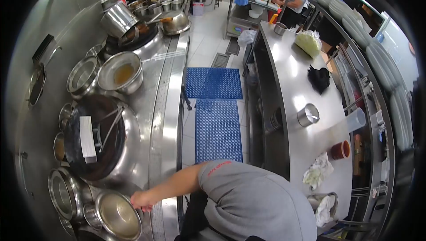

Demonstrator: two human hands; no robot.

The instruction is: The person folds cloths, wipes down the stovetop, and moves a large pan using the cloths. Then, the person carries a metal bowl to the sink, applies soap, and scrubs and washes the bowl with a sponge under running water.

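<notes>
Steel counter [153, 152]; shiny, round metal bowl [119, 216].

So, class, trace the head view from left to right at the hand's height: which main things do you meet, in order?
Nested pots → bowl → hand → grey shirt → lower white cloth.

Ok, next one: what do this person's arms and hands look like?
The grey T-shirt is short-sleeved, with red lettering near the shoulder. The forearm is bare. The one hand in view wears no glove, and no watch shows. The other hand is out of view.
</notes>
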